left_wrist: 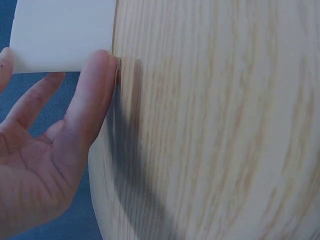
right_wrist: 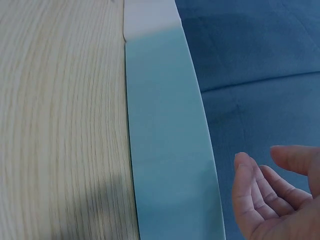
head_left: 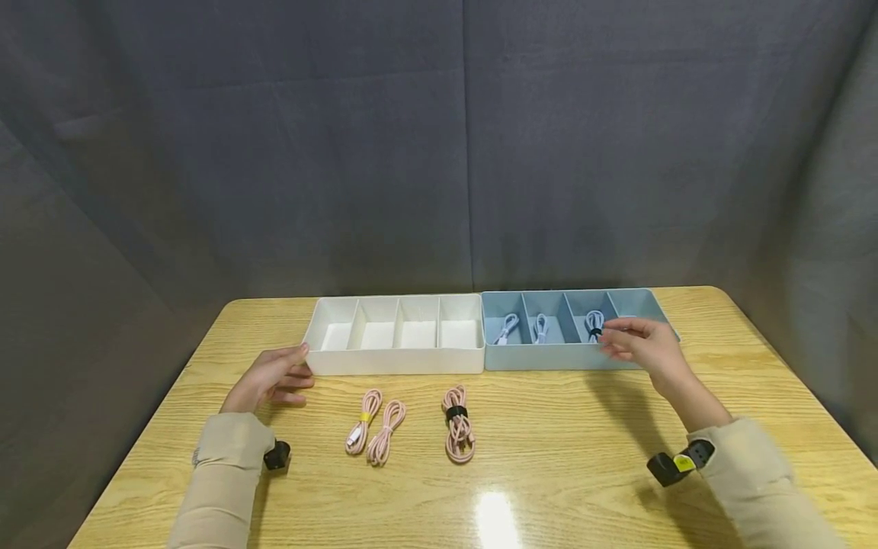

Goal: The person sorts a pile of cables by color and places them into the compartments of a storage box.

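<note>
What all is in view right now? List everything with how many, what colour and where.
White tray: one, white, four compartments, left part of the table's far side
Blue tray: one, blue, beside the white tray on its right
Pink cables: three bundles, pink, on the table in front of the white tray
Pale blue cables: three visible bundles, one in each of the blue tray's three leftmost compartments; the fourth is partly hidden
Table: one, light wood, under the trays
Backdrop cloth: one, dark grey, behind the table
Wrist devices: two, black, one per wrist
Sleeves: two, beige, one per arm
Left grip: one, bare, touching the white tray's left end
Right grip: one, bare, at the blue tray's right part
</note>
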Action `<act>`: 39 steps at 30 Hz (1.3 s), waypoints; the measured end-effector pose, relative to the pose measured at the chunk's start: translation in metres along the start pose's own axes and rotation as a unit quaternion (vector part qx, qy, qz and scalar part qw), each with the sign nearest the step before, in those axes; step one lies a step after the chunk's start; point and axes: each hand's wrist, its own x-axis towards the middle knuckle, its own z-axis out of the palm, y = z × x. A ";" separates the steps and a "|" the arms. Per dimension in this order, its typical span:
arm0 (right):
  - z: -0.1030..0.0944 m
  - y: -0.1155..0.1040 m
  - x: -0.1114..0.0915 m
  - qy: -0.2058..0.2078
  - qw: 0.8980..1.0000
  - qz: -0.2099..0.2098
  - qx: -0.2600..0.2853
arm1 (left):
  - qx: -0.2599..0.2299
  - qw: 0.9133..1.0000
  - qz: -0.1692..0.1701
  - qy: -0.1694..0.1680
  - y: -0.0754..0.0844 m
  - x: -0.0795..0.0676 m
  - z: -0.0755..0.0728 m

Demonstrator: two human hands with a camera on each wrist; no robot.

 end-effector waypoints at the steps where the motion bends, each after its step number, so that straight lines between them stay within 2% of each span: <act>1: 0.001 0.000 -0.001 -0.003 1.000 -0.001 0.000 | 0.000 1.000 0.000 0.000 0.000 0.000 0.000; 22: 0.029 -0.002 -0.011 -0.039 0.999 0.004 -0.019 | -0.001 1.000 0.000 -0.001 0.001 -0.001 0.001; 39: 0.058 -0.005 -0.017 -0.054 0.999 0.004 -0.001 | -0.007 1.000 -0.001 0.003 0.001 0.000 0.001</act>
